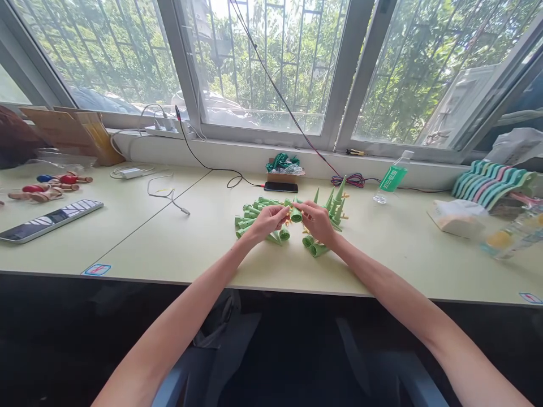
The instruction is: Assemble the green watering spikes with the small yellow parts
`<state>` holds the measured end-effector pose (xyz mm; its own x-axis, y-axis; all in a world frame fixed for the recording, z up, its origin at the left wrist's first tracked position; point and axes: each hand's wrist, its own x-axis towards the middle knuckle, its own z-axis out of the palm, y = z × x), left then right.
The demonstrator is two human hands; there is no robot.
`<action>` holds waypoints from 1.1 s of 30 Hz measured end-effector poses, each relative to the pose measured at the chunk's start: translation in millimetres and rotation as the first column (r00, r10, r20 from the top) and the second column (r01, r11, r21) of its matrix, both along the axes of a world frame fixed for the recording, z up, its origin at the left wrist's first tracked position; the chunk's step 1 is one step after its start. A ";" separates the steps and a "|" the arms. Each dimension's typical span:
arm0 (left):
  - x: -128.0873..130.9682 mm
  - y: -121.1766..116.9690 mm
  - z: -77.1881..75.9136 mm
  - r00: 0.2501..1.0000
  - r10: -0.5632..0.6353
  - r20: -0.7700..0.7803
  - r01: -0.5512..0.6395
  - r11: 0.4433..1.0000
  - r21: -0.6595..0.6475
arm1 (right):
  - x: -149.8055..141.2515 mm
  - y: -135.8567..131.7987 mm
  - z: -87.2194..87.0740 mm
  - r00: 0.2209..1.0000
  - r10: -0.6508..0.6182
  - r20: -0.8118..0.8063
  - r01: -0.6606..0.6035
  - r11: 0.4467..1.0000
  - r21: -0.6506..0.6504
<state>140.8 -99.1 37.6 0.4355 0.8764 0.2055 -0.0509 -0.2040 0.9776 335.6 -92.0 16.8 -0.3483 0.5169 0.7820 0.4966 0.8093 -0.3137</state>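
Between my hands is a green hollow plastic cone, its open end facing me. My left hand pinches at its left side, where small yellow bits show by the fingertips. My right hand has its fingers closed on the cone's right side. Several similar green cones lie in a pile to the left. More green pointed cones stand upright beyond my right hand, with small yellow pieces beside them. Two green cones lie just below that hand.
A black phone lies behind the cones, before a small box with green wrapping. To the right are a tilted bottle, a tissue pack and hangers. Cables and wooden toys lie left.
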 end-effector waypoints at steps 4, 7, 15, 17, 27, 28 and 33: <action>-0.3 -1.2 0.8 1.000 0.020 -0.007 -0.020 0.999 0.037 | 0.6 1.3 -0.7 1.000 0.005 -0.006 -0.005 1.000 -0.014; -0.7 -0.7 0.1 1.000 0.030 -0.010 -0.029 0.998 0.061 | -0.1 1.2 -0.5 1.000 0.011 -0.004 -0.012 0.999 -0.042; -1.5 1.5 -2.6 0.999 0.046 -0.017 -0.043 0.992 0.119 | -6.9 -5.4 4.4 0.997 0.033 -0.067 -0.044 0.984 -0.171; -2.0 2.7 -4.1 0.997 0.067 -0.030 -0.061 0.986 0.152 | -9.4 -7.7 4.2 0.992 0.040 -0.123 -0.074 0.955 -0.287; -1.7 6.7 -9.5 0.977 0.193 -0.087 -0.153 0.929 0.336 | -15.9 -10.8 1.0 0.952 0.089 -0.293 -0.236 0.824 -0.515; -0.8 5.9 -8.6 0.975 0.203 -0.089 -0.162 0.925 0.343 | -15.8 -9.8 0.3 0.949 0.092 -0.302 -0.244 0.820 -0.518; 3.1 4.8 -7.6 0.970 0.231 -0.076 -0.192 0.919 0.343 | -15.5 -5.6 -1.6 0.930 0.078 -0.359 -0.266 0.817 -0.512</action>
